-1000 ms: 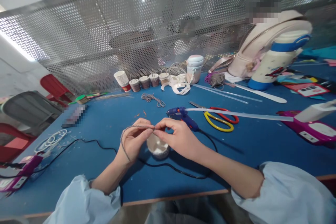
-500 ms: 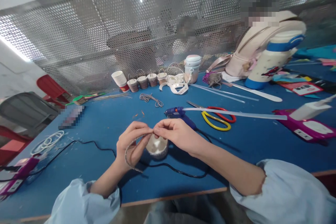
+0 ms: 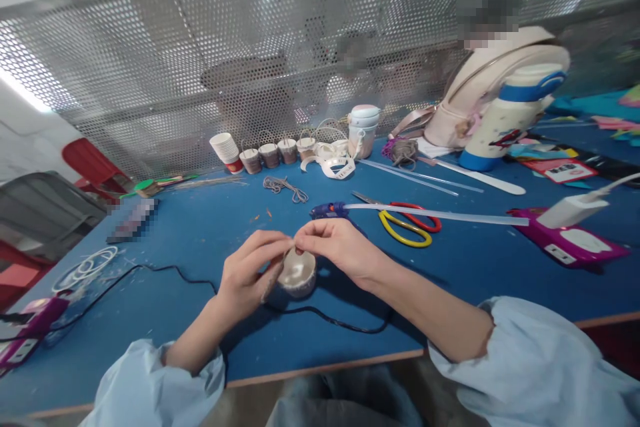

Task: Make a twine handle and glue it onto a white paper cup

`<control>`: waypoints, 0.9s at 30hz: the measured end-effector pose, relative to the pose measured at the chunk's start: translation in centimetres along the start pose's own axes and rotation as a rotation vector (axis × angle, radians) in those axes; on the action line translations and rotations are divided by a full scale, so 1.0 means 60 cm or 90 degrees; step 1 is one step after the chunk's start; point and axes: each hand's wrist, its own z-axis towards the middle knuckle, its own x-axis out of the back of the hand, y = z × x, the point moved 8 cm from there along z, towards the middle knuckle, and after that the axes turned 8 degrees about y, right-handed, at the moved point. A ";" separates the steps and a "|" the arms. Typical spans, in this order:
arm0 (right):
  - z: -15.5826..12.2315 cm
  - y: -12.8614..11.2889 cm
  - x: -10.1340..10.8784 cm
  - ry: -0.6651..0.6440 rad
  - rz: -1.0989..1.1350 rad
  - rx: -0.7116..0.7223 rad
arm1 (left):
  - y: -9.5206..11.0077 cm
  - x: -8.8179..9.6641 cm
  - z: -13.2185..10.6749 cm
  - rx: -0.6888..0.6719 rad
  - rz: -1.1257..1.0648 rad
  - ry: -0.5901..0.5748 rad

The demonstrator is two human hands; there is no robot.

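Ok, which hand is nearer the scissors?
Right. The right hand is left of the scissors and nearer the camera; the left hand is farther left, beyond the right one.

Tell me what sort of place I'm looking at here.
Probably a craft room or workshop: a glue gun and scissors lie on the blue table, with a row of small cups beyond them.
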 end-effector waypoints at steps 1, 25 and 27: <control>0.000 -0.004 0.002 0.003 -0.005 0.016 | -0.015 0.002 0.002 0.092 -0.021 0.009; -0.008 -0.015 0.003 0.080 -0.052 0.112 | -0.008 -0.001 0.007 0.215 0.036 0.034; -0.008 -0.016 0.005 0.086 -0.050 0.118 | -0.005 -0.002 0.007 0.197 0.046 0.036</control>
